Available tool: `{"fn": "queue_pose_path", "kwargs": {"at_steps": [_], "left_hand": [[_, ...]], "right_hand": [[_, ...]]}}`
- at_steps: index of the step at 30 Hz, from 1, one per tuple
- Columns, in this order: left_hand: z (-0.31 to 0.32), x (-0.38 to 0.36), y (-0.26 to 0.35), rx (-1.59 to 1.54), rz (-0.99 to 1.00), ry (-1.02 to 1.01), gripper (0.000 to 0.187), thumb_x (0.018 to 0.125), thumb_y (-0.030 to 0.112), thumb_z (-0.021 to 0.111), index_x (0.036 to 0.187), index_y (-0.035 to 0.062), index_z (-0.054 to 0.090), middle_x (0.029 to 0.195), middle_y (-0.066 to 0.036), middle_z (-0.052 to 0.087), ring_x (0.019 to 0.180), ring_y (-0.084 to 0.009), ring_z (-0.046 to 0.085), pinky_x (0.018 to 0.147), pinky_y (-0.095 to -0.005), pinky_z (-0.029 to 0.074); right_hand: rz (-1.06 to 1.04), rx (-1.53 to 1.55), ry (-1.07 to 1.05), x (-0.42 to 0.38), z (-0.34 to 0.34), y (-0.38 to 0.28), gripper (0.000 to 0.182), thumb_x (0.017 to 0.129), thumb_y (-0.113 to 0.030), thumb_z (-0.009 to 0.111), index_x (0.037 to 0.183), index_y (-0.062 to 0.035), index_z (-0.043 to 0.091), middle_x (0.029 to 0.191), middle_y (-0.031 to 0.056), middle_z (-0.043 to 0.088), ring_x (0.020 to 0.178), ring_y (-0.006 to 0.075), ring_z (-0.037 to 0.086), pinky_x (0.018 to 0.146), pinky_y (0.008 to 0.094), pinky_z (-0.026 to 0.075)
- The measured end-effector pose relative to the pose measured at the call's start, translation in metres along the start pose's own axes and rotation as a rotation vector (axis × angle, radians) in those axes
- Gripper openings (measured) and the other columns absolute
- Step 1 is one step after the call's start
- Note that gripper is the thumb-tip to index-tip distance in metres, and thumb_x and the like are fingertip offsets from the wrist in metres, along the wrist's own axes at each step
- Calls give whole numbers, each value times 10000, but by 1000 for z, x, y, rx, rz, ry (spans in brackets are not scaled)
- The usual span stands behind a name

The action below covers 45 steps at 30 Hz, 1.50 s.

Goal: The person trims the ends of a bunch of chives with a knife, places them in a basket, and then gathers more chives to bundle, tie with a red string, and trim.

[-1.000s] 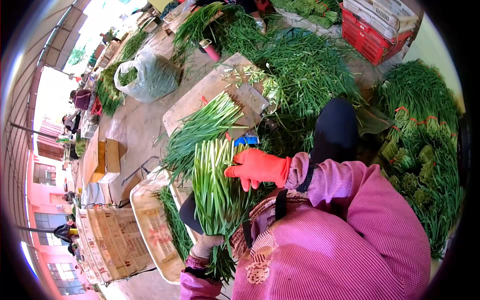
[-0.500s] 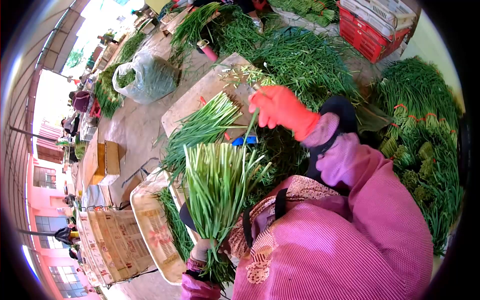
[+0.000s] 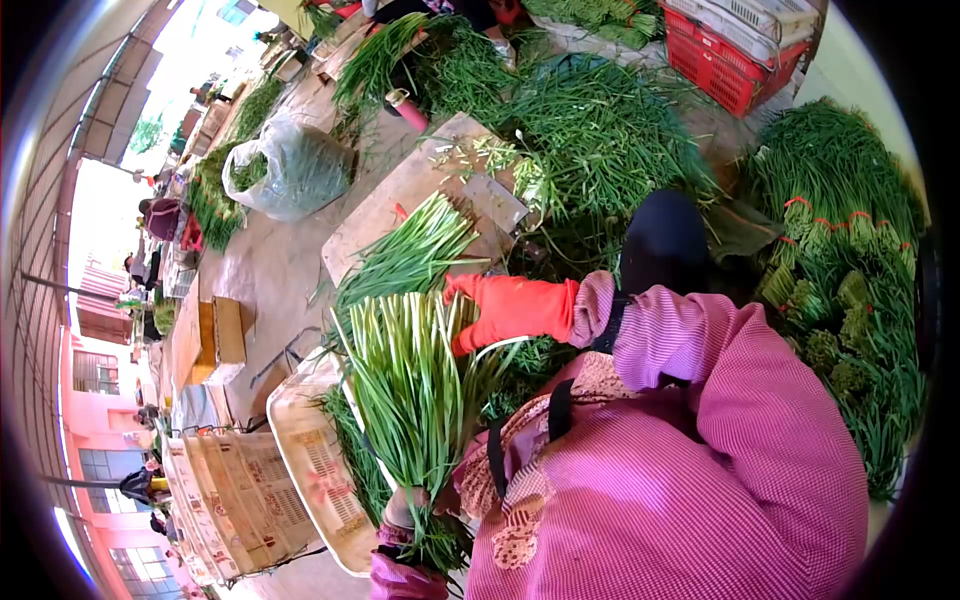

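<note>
Clasps the chive bunch [image 3: 405,395], at seven o'clock from centre, in the curled left hand [image 3: 404,506]. Points pale ends [image 3: 395,312] along its long axis to twelve. Touches these with the right hand [image 3: 512,308], fingers [image 3: 464,287] parted; cannot tell if gripping. Overlooks wooden board [image 3: 400,182] at twelve, concrete floor [image 3: 265,245], pink wall [image 3: 88,422] at nine.

Left hand [image 3: 403,506] curled, right arm [image 3: 690,345] bent

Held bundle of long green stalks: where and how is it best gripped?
The held bundle is probably best gripped around its narrow lower part, coming from the wearer's left, where the left hand has it: it gathers there, while the pale upper ends fan out. The right hand is at those ends.
</note>
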State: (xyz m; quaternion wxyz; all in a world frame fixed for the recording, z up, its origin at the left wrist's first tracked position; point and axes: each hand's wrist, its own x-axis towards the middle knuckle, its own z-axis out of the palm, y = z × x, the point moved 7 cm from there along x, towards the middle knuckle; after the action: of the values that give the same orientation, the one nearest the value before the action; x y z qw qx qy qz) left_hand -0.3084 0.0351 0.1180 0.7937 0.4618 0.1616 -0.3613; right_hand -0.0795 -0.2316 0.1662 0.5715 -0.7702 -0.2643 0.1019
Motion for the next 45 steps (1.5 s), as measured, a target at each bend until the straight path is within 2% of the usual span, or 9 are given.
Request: {"fn": "queue_pose_path", "kwargs": {"at_steps": [11, 15, 19, 21, 23, 31, 37, 41, 45], "left_hand": [[3, -1, -6, -41, -15, -10, 429, 708, 207, 812, 1062, 28, 648, 937, -61, 661, 805, -200, 620, 789, -385, 505], [4, 1, -6, -32, -11, -17, 423, 709, 207, 810, 1055, 28, 647, 930, -59, 658, 798, -199, 618, 785, -384, 503], [7, 3, -5, -33, -20, -20, 417, 709, 207, 808, 1049, 29, 646, 923, -57, 655, 792, -198, 617, 781, -383, 501], [7, 1, -6, -41, -22, -15, 413, 709, 207, 807, 1045, 30, 645, 919, -57, 653, 789, -197, 616, 779, -383, 500], [8, 0, -6, -41, -28, -14, 410, 709, 207, 807, 1042, 30, 644, 916, -56, 652, 785, -196, 615, 776, -383, 500], [9, 0, -6, -76, -30, -16, 398, 709, 207, 803, 1028, 31, 642, 901, -52, 646, 772, -193, 612, 768, -382, 496], [11, -3, -6, -96, -15, -23, 389, 709, 207, 801, 1018, 32, 640, 891, -49, 642, 763, -191, 609, 762, -381, 494], [9, -6, -4, -122, -8, -29, 383, 709, 207, 799, 1011, 33, 639, 884, -47, 639, 756, -190, 608, 758, -380, 492], [7, -9, -3, -149, 15, -38, 377, 710, 207, 797, 1005, 34, 637, 877, -46, 636, 750, -188, 606, 753, -380, 490]], "right_hand": [[46, -370, 429, -1, -53, 33, 197, 871, -208, 576, 980, -61, 650, 773, 133, 684, 719, 302, 672, 644, 390, 528], [307, 333, 148, -7, -62, 47, 243, 913, -278, 633, 946, -39, 667, 816, 42, 696, 675, 153, 656, 573, 301, 525], [247, 253, -335, -10, 2, 34, 651, 830, -530, 731, 1253, -47, 623, 1094, 111, 694, 1129, 229, 605, 968, 337, 461], [-52, 412, -235, -12, 11, 13, 677, 805, -499, 767, 1283, -51, 594, 1127, 123, 674, 1101, 216, 605, 951, 348, 466], [288, 255, -339, -20, 17, 24, 623, 786, -420, 796, 1274, -84, 602, 981, 105, 692, 903, 217, 626, 828, 367, 492], [277, 183, -353, -26, 33, 56, 336, 818, -282, 748, 1078, -71, 719, 913, 54, 721, 826, 154, 606, 794, 356, 482], [316, 309, -110, -27, 0, 43, 234, 814, -230, 679, 973, -78, 759, 892, 60, 733, 805, 140, 626, 749, 313, 480], [324, -211, 522, -21, -100, 85, 191, 779, -246, 699, 798, -55, 698, 737, 122, 671, 827, 244, 651, 707, 395, 507], [165, -889, 551, -35, -135, 56, 434, 828, -313, 717, 1158, -51, 612, 1040, 161, 658, 923, 309, 645, 935, 381, 470]]}}
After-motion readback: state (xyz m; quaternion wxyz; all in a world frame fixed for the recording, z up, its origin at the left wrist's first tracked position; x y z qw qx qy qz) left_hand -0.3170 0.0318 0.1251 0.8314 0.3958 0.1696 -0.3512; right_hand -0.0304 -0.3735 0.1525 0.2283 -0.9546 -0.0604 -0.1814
